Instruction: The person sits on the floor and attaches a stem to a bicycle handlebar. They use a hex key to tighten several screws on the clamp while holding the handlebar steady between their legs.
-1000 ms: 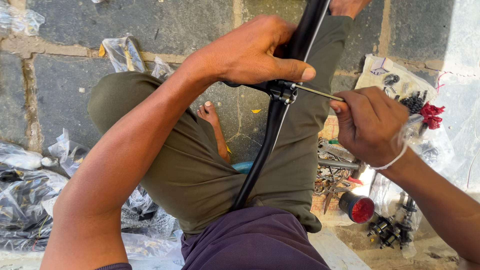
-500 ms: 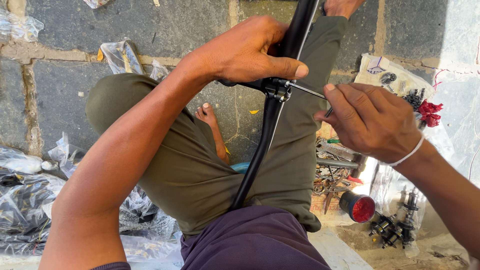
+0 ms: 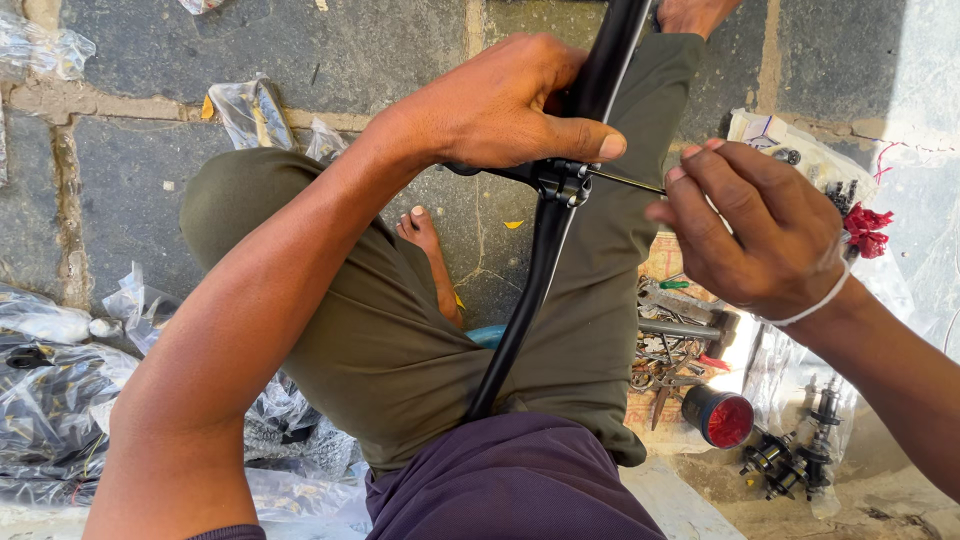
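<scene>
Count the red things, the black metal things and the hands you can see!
Red things: 2 - round red reflector light, red tassel bundle
Black metal things: 2 - long black tube, thin black rod
Hands: 2 - left hand, right hand
Total: 6

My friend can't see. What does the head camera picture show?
A seated person's left hand grips a black tube across their lap, while the right hand turns a thin metal key in its clamp. Tools lie nearby.

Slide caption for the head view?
Left hand grips a black tube at its clamp; right hand holds a thin tool.
</scene>
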